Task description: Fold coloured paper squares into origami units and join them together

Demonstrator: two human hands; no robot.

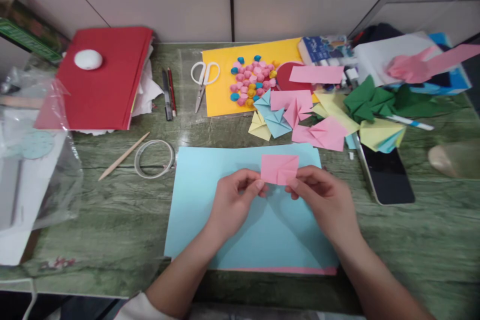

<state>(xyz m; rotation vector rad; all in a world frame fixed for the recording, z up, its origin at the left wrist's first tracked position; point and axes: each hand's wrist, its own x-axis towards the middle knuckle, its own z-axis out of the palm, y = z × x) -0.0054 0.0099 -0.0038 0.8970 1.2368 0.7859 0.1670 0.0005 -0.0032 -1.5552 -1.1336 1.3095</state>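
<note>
A small pink sheet of paper (279,167) with crease lines is held up between my two hands. My left hand (240,197) pinches its lower left corner between thumb and fingers. At the lower right edge, my right hand (322,195) grips it the same way. Beneath both hands lies a large light blue sheet (202,210), with the edge of a pink sheet showing under its front side. Just beyond are folded paper pieces in pink (320,132), blue (275,117) and yellow (260,126).
A yellow sheet (217,95) bears several small paper balls (251,77) and white-handled scissors (204,77). Leftward are a tape roll (137,162), a pointed wooden stick (123,156) and a red folder (105,95). On the right lie a phone (392,175) and green folded paper (369,100).
</note>
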